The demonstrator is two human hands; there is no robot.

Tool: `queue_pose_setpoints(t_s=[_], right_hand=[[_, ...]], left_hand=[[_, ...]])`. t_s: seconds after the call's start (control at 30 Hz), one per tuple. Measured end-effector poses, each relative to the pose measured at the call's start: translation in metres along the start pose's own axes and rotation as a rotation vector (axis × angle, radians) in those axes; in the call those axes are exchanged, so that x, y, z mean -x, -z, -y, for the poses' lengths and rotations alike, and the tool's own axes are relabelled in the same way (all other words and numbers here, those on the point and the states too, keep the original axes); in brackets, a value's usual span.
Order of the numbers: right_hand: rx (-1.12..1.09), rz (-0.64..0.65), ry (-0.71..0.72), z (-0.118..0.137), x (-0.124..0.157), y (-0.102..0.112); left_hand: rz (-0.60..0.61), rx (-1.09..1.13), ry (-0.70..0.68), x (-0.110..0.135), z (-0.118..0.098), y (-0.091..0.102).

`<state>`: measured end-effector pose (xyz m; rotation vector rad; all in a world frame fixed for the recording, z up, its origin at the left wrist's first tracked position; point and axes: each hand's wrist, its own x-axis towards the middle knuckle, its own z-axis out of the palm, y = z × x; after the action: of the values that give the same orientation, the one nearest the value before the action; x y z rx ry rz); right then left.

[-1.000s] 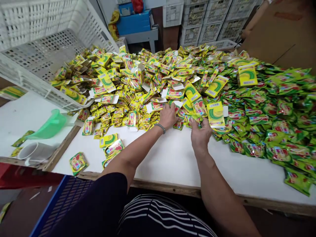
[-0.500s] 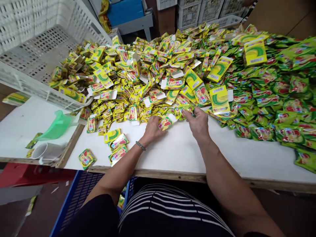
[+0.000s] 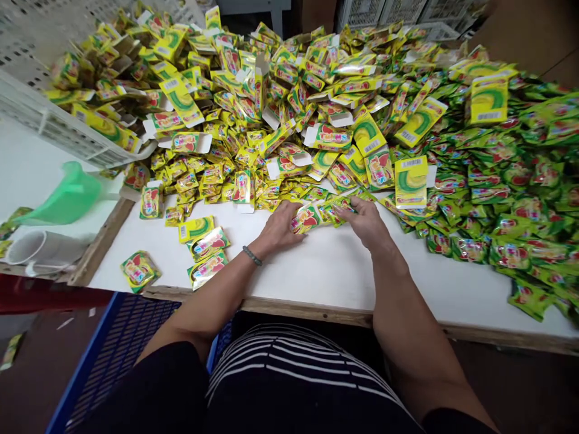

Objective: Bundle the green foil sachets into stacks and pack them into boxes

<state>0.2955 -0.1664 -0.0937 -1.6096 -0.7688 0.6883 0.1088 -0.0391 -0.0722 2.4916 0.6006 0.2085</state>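
Note:
My left hand (image 3: 284, 228) is closed around a small yellow-green candy box (image 3: 306, 219), its end turned to the right. In my right hand (image 3: 368, 222) is a green candy packet (image 3: 335, 211), pinched between thumb and fingers. The packet's left end meets the box's right end; whether it is inside the opening I cannot make out. Behind both hands spreads a heap of small yellow candy packets (image 3: 212, 175) and open-flapped boxes (image 3: 332, 137). Left of my left hand, several closed boxes (image 3: 208, 242) lie in a column, and one more box (image 3: 139, 270) lies apart.
Green packets (image 3: 515, 226) are piled on the right of the white table (image 3: 325, 271). A white plastic basket (image 3: 67, 129) lies tipped at the left, near a green scoop (image 3: 67, 196) and a white mug (image 3: 45, 250). A blue crate (image 3: 122, 343) sits below the wooden edge.
My right hand has brought the green packet left against the end of the box. The box in my left hand is more level. The whole view has shifted slightly.

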Motion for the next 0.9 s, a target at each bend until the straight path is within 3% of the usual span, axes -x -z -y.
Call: queue_pose_setpoints(t_s=[0.1,0.27,0.37,0.47,0.57,0.77,0.9], right_hand=[[0.035,0.02,0.008,0.004,0.002,0.002],[0.14,-0.069,0.072,0.014,0.005,-0.001],[0.148,-0.178,0.085,0.013,0.004,-0.006],[0.128,-0.231,0.074,0.011,0.003,-0.012],[0.096,-0.256,0.074,0.014,0.004,-0.018],[0.051,-0.309,0.129,0.019,0.007,-0.028],[0.168,-0.302,0.205,0.014,0.008,-0.031]], left_hand=[[0.036,-0.03,-0.07,0.003,-0.004,0.0],[0.025,-0.009,-0.138,0.003,-0.009,-0.002],[-0.023,0.22,-0.06,0.0,-0.008,-0.007],[-0.063,0.648,0.087,-0.004,-0.007,-0.014],[-0.022,0.947,0.214,-0.005,-0.009,-0.017],[-0.018,1.06,0.232,-0.003,-0.018,-0.014],[-0.064,1.178,0.275,-0.003,-0.022,-0.015]])
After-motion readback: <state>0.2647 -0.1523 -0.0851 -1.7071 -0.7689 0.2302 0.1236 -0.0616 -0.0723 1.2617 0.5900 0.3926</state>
